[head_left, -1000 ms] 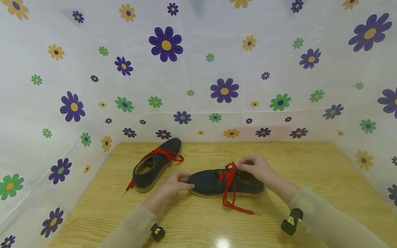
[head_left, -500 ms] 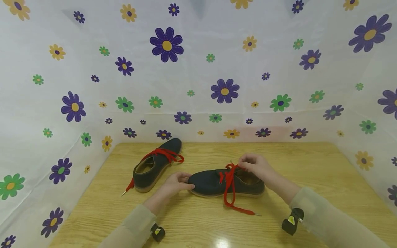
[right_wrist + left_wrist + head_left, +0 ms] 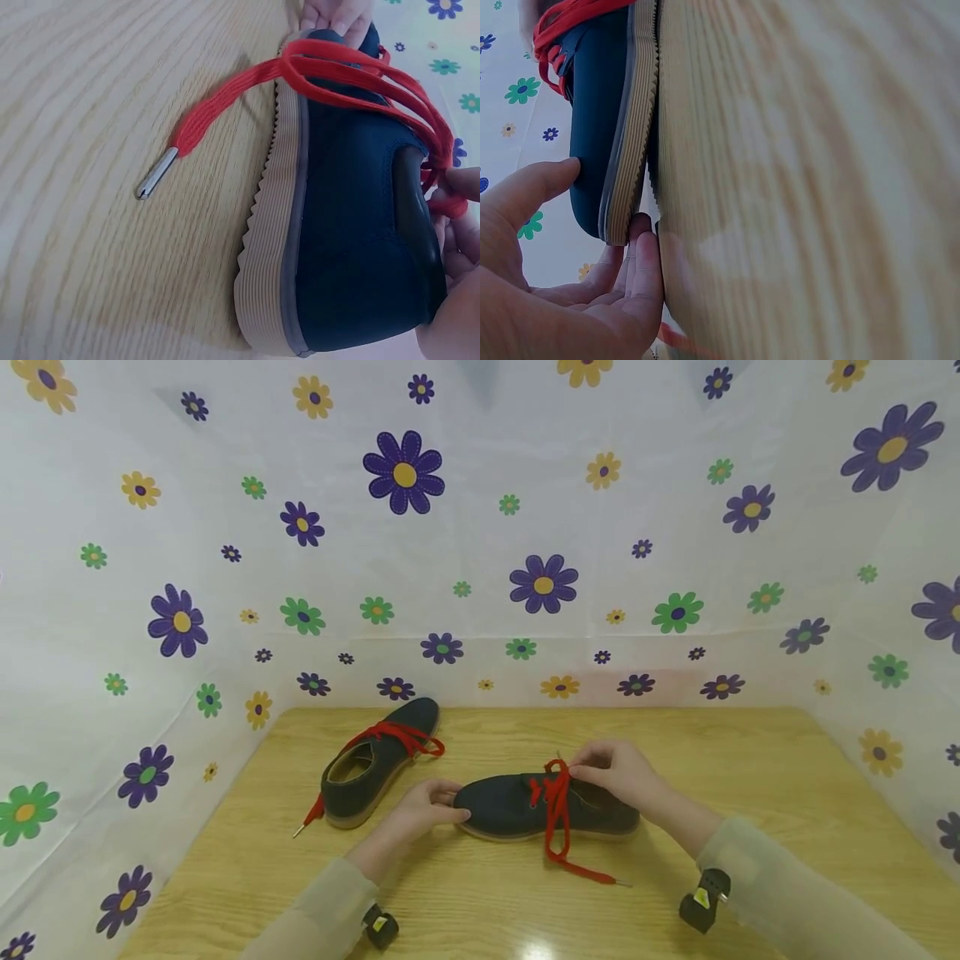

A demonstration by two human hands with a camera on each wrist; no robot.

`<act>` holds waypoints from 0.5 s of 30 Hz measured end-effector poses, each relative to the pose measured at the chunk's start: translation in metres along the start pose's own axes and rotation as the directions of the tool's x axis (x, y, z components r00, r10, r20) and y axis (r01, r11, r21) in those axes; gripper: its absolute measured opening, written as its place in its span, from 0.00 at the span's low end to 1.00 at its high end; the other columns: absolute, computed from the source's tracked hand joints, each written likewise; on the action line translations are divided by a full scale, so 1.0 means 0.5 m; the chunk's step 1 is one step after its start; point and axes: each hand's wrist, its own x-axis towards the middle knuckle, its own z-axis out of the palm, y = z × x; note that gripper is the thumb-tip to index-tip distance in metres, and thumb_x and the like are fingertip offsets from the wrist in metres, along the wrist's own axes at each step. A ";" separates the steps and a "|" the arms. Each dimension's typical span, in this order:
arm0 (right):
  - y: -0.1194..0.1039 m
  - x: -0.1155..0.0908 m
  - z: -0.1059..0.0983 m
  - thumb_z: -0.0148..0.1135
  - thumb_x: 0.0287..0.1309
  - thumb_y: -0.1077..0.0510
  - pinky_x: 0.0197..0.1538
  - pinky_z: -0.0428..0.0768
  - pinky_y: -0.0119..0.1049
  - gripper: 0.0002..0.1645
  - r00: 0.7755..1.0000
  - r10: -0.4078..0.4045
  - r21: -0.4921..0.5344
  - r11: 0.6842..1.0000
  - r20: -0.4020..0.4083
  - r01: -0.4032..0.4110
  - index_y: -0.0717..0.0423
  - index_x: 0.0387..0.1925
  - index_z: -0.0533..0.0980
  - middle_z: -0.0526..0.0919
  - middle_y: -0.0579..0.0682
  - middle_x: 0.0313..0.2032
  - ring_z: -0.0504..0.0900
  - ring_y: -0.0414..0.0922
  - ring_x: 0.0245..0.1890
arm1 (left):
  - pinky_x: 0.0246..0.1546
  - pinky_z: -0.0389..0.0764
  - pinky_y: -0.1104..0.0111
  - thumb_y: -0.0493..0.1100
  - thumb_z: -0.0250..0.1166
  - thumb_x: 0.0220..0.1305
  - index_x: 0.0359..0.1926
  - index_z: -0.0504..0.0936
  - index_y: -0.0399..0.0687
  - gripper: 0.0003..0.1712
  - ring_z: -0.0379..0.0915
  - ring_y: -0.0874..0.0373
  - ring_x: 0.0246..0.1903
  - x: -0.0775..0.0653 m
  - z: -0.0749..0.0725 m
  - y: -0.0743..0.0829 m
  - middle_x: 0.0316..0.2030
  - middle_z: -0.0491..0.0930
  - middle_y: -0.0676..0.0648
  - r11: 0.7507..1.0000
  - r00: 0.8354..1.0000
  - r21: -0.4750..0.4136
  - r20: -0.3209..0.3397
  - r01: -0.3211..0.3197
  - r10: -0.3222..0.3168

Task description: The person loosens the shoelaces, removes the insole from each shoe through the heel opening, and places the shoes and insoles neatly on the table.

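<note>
A dark navy shoe lies sideways on the table, its toe pointing left. My left hand grips the toe, with the thumb on the upper and fingertips at the sole's front edge. Red shoelace is tied in a bow over the eyelets; one loop and a metal-tipped end hang down the near side onto the wood. At the shoe's opening, my right hand pinches a part of the red lace beside the knot. The curled fingers partly hide that bit of lace.
A matching navy shoe with red laces stands at the back left, toe away from me, one lace end trailing on the table. The wooden table meets flower-printed white sheeting at the back and sides.
My right hand first drew slightly right with the lace, then came back left and down, closer to the knot. The left hand and both shoes have stayed in place.
</note>
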 end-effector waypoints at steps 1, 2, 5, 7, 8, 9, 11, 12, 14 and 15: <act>0.001 0.000 0.000 0.69 0.69 0.60 0.46 0.80 0.36 0.09 1.000 0.016 0.023 1.000 -0.003 -0.016 0.65 0.42 0.86 0.89 0.56 0.40 0.80 0.40 0.38 | 0.62 0.75 0.47 0.36 0.75 0.62 0.63 0.79 0.34 0.29 0.80 0.45 0.53 -0.001 0.000 0.000 0.52 0.83 0.36 1.000 1.000 0.000 -0.001 0.000 0.000; 0.002 0.001 -0.001 0.68 0.70 0.60 0.47 0.79 0.37 0.10 0.999 0.035 0.049 0.998 -0.004 -0.035 0.66 0.43 0.86 0.89 0.56 0.41 0.79 0.40 0.39 | 0.62 0.75 0.47 0.36 0.75 0.62 0.63 0.79 0.34 0.29 0.79 0.45 0.53 -0.001 0.000 0.000 0.52 0.83 0.37 1.000 1.000 -0.001 0.000 0.000 0.000; 0.003 -0.001 -0.008 0.64 0.72 0.58 0.52 0.78 0.39 0.14 0.995 0.099 0.129 0.987 -0.009 -0.097 0.67 0.47 0.84 0.88 0.51 0.44 0.78 0.40 0.42 | 0.63 0.75 0.47 0.36 0.75 0.63 0.64 0.79 0.34 0.29 0.79 0.45 0.54 -0.002 -0.001 0.001 0.53 0.82 0.36 1.000 1.000 -0.004 0.005 0.001 0.000; 0.004 -0.001 -0.012 0.62 0.73 0.57 0.54 0.77 0.38 0.16 0.990 0.143 0.185 0.973 -0.014 -0.138 0.67 0.49 0.83 0.87 0.48 0.44 0.78 0.39 0.43 | 0.63 0.74 0.46 0.37 0.75 0.63 0.64 0.79 0.35 0.30 0.78 0.44 0.55 -0.002 -0.002 0.002 0.54 0.82 0.36 1.000 1.000 -0.008 0.009 0.001 -0.001; 0.004 -0.001 -0.014 0.61 0.73 0.57 0.54 0.77 0.38 0.16 0.987 0.163 0.219 0.963 -0.009 -0.157 0.67 0.49 0.83 0.86 0.47 0.44 0.79 0.40 0.43 | 0.63 0.74 0.46 0.37 0.75 0.63 0.64 0.79 0.35 0.30 0.78 0.44 0.55 -0.001 -0.002 0.002 0.54 0.82 0.36 1.000 1.000 -0.009 0.011 0.002 -0.002; 0.005 0.000 -0.016 0.60 0.74 0.56 0.54 0.77 0.38 0.16 0.984 0.180 0.248 0.953 -0.006 -0.172 0.66 0.49 0.82 0.85 0.46 0.43 0.79 0.40 0.42 | 0.63 0.74 0.46 0.37 0.75 0.63 0.64 0.79 0.35 0.30 0.78 0.44 0.55 -0.001 -0.002 0.001 0.54 0.82 0.36 1.000 1.000 -0.009 0.012 0.002 -0.002; 0.006 0.002 -0.019 0.59 0.74 0.56 0.53 0.77 0.38 0.15 0.979 0.203 0.303 0.933 0.004 -0.195 0.64 0.49 0.82 0.84 0.44 0.41 0.80 0.41 0.40 | 0.62 0.75 0.46 0.37 0.75 0.63 0.64 0.79 0.35 0.30 0.78 0.44 0.55 0.000 -0.002 0.000 0.54 0.82 0.36 1.000 1.000 -0.005 0.013 0.003 -0.003; 0.006 0.002 -0.020 0.59 0.74 0.56 0.52 0.78 0.37 0.14 0.978 0.210 0.323 0.925 0.007 -0.201 0.63 0.48 0.82 0.83 0.43 0.40 0.80 0.41 0.39 | 0.62 0.75 0.47 0.37 0.75 0.63 0.64 0.79 0.35 0.30 0.78 0.44 0.55 0.000 -0.002 -0.001 0.54 0.82 0.36 1.000 1.000 -0.004 0.012 0.003 -0.003; 0.005 0.002 -0.023 0.58 0.74 0.57 0.51 0.78 0.37 0.13 0.977 0.213 0.350 0.914 0.016 -0.205 0.63 0.47 0.82 0.82 0.42 0.38 0.81 0.41 0.38 | 0.62 0.75 0.47 0.36 0.75 0.63 0.64 0.79 0.34 0.30 0.79 0.44 0.54 0.001 -0.002 -0.002 0.53 0.82 0.36 1.000 1.000 -0.001 0.008 0.003 -0.003; 0.004 0.003 -0.024 0.58 0.73 0.57 0.50 0.79 0.36 0.13 0.978 0.208 0.351 0.915 0.019 -0.201 0.63 0.47 0.82 0.83 0.41 0.38 0.81 0.41 0.37 | 0.62 0.75 0.47 0.36 0.75 0.62 0.64 0.79 0.34 0.30 0.79 0.45 0.54 0.002 -0.002 -0.003 0.53 0.82 0.36 1.000 1.000 0.000 0.006 0.002 -0.002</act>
